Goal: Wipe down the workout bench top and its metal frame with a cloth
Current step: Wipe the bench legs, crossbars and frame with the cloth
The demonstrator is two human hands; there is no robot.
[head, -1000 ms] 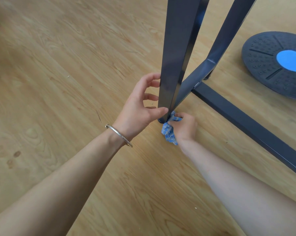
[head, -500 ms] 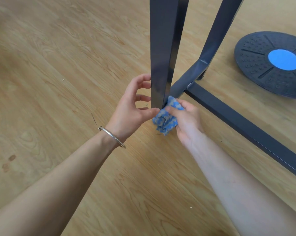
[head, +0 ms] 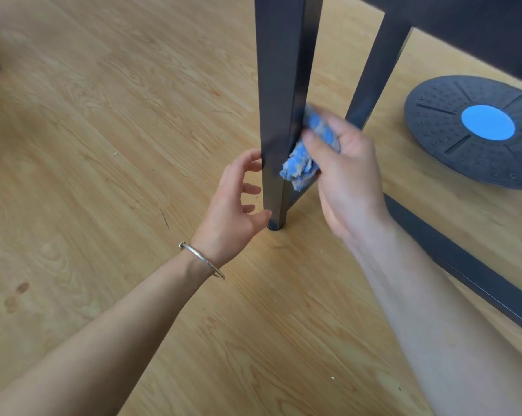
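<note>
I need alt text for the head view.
The right hand presses a crumpled blue cloth against a dark metal bench leg; the left hand is beside the leg, lower down. A balance board lies on the wooden floor.

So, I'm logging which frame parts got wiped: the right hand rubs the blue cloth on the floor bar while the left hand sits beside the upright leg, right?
Not the floor bar. The head view shows the right hand holding the blue cloth against the upright leg, partway up it. The left hand is beside that leg, near its foot.
</note>
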